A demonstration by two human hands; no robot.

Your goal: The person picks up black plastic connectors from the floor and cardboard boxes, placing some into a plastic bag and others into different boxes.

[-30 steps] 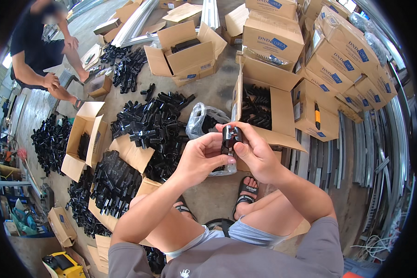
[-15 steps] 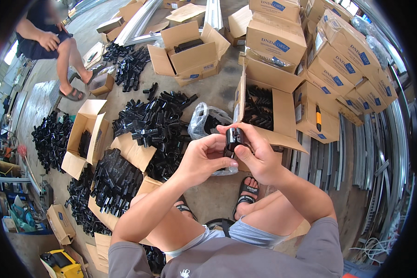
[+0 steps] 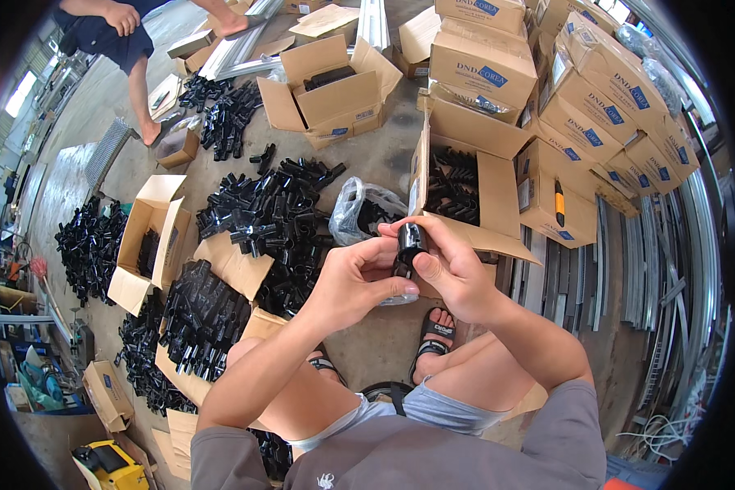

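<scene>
Between my two hands, over the gap between my knees, is a glossy black tubular fitting (image 3: 412, 238). My left hand (image 3: 347, 282) pinches its lower part, with the thumb pointing right. My right hand (image 3: 453, 273) wraps around its upper right side, index finger over the top and thumb against the side. Part of the fitting is hidden by fingers. Just beyond my hands sits a clear plastic bag (image 3: 349, 216) with black pieces in it. An open carton (image 3: 499, 192) of similar black fittings stands beyond my right hand.
A heap of black fittings (image 3: 261, 204) lies left of the bag, with neat rows (image 3: 204, 314) on cardboard nearer me. Stacked closed cartons (image 3: 482, 69) rise at the right, beside long metal profiles (image 3: 629, 261). A yellow-black cutter (image 3: 559, 204) rests on one carton. Another person (image 3: 126, 41) is at upper left.
The fitting has turned in my fingers and now shows a smooth, rounded side. My hands stay in nearly the same place. The other person has shifted, one leg now stretched to the right.
</scene>
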